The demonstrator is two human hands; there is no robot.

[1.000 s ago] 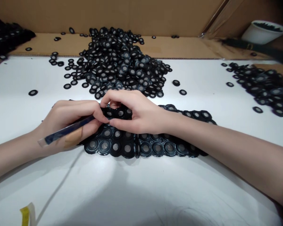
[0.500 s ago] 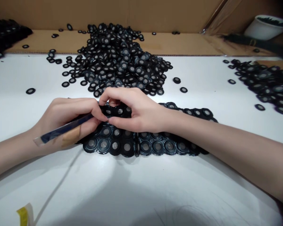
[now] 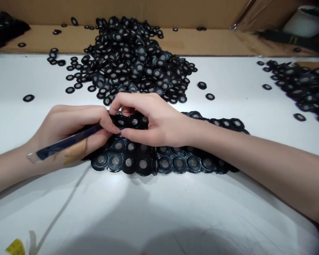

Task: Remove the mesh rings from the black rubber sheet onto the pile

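Plainly, the left hand (image 3: 74,120) grips a slim blue tool (image 3: 66,142) slantwise; the right hand (image 3: 156,118), its grip unclear, arches, thumb and forefinger apart, over the black disc sheet (image 3: 179,163) beneath both.

Near side of the counter (image 3: 108,209) is open below the disc sheet (image 3: 166,163); a hand could slide in there, skirting the yellow scrap (image 3: 16,247) at near left. Left hand (image 3: 78,122) and right hand (image 3: 151,120) block the sheet's left part; right forearm (image 3: 244,152) bars the right. Beyond: heaped discs (image 3: 133,63), cardboard wall (image 3: 188,12). From here I see a lane between heap and right-side cluster (image 3: 303,86), loose discs (image 3: 210,96) in it.
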